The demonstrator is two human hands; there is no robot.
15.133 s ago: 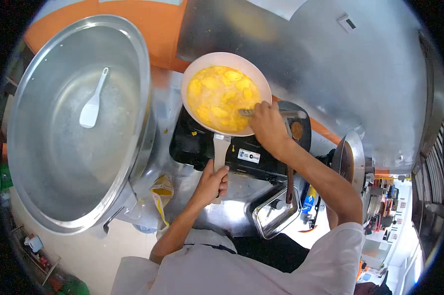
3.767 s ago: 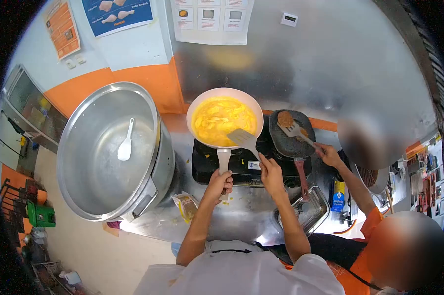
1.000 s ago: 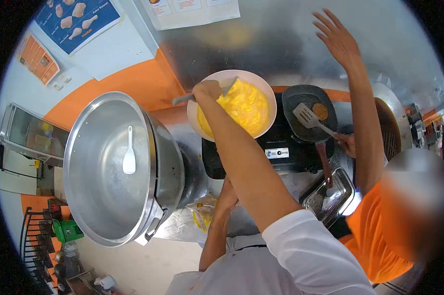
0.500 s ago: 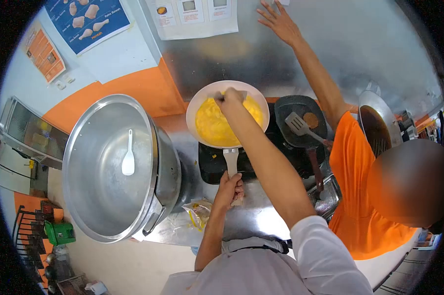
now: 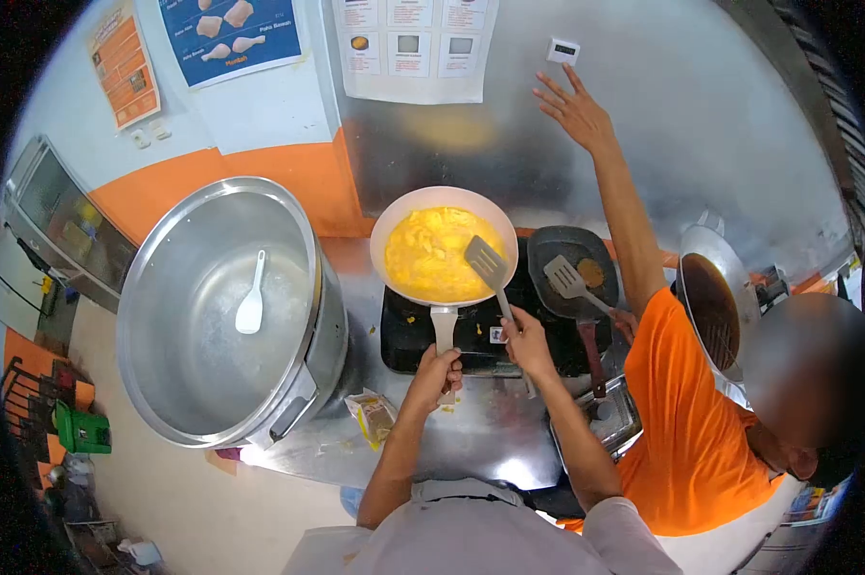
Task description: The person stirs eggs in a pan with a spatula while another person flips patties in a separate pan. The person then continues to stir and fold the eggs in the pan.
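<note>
My left hand (image 5: 434, 376) is closed round the pale handle of a frying pan (image 5: 386, 213) on the black stove. Yellow egg (image 5: 437, 251), soft and partly lumpy, covers the pan's bottom. In my right hand (image 5: 528, 343) is a grey slotted spatula (image 5: 487, 261), its blade tilted over the pan's right side. Beside it on the stove stands a dark square pan (image 5: 559, 244) holding a small brown round piece (image 5: 588, 273). A co-worker's hand (image 5: 626, 326) holds another slotted spatula (image 5: 566, 278) over that pan.
A large metal pot (image 5: 188, 335) with a white rice paddle (image 5: 250, 305) inside stands left. An opened plastic packet (image 5: 372, 417) lies on the steel counter (image 5: 432, 446). At right, the co-worker's raised arm (image 5: 624, 206) reaches toward a small wall timer (image 5: 564, 51); a wok of brown liquid (image 5: 710, 307) stands behind.
My right hand has drawn back from above the egg to the pan's lower right, with the spatula now plainly visible. My left hand still grips the handle. The view has shifted.
</note>
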